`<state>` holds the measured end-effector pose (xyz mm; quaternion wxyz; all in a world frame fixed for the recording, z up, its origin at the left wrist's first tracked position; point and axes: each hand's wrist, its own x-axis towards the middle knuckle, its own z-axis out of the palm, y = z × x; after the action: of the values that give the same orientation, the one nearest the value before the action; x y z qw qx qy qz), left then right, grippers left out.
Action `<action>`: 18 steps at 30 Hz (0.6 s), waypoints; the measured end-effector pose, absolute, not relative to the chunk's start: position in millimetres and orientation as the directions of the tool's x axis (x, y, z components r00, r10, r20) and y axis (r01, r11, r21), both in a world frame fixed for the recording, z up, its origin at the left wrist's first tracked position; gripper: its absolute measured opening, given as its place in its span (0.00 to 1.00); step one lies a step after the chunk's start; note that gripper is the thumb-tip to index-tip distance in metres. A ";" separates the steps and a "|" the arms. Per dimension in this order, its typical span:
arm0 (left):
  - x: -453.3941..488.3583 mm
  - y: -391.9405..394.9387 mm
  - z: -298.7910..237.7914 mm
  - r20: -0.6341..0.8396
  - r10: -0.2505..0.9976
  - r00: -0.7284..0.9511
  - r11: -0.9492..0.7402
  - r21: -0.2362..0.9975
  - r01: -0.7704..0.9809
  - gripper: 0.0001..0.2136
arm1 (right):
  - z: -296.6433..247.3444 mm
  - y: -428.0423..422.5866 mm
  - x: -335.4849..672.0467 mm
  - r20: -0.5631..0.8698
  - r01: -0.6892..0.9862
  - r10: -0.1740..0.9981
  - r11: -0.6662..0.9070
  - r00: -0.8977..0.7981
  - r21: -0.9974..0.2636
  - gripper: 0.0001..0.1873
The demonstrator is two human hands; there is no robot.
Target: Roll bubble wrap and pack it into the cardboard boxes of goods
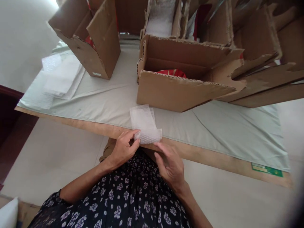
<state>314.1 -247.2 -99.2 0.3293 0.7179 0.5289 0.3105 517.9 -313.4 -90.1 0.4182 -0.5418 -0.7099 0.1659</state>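
Observation:
A sheet of bubble wrap (143,118) lies at the table's near edge, its front end folded or rolled over into a short flap. Whether anything is inside the fold cannot be seen. My left hand (124,147) pinches the left end of the fold between thumb and fingers. At the right end, my right hand (169,163) has its thumb and fingers apart, with the index fingertip at or very close to the wrap's lower corner.
Behind the wrap stands an open cardboard box (171,95) with something red inside. More cardboard bins (206,28) line the back right. Another box (95,47) stands at the left, beside a stack of white wrap sheets (63,77). A pale cloth (106,101) covers the table.

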 end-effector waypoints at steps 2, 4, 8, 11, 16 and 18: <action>314.0 -244.3 -99.2 0.063 0.966 0.252 -0.199 0.804 0.560 0.18 | -97.6 -304.5 518.4 0.453 0.732 0.872 0.432 -0.188 -0.527 0.27; 314.5 -242.3 -100.8 0.072 0.962 0.262 -0.214 0.795 0.567 0.19 | -106.1 -292.5 518.0 0.415 0.789 0.860 0.466 -0.298 -0.400 0.22; 312.5 -243.8 -103.3 0.234 0.929 0.288 -0.365 0.718 0.593 0.18 | -114.0 -275.3 517.7 0.375 0.807 0.845 0.502 -0.381 -0.312 0.16; 306.8 -249.1 -100.7 0.412 0.860 0.302 -0.506 0.611 0.609 0.18 | -103.6 -273.8 518.8 0.375 0.815 0.854 0.484 -0.361 -0.319 0.15; 303.0 -252.3 -98.3 0.472 0.744 0.473 -0.668 0.503 0.548 0.13 | -84.2 -270.7 520.8 0.264 0.773 0.886 0.462 -0.381 -0.435 0.13; 305.2 -247.9 -100.4 0.444 0.761 0.472 -0.648 0.540 0.537 0.09 | -85.2 -268.0 521.9 0.202 0.752 0.916 0.401 -0.348 -0.524 0.14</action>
<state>305.2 -247.9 -100.4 0.1650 0.8418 0.3857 0.3396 521.9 -268.0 -85.2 0.2373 -0.5193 -0.8026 0.1726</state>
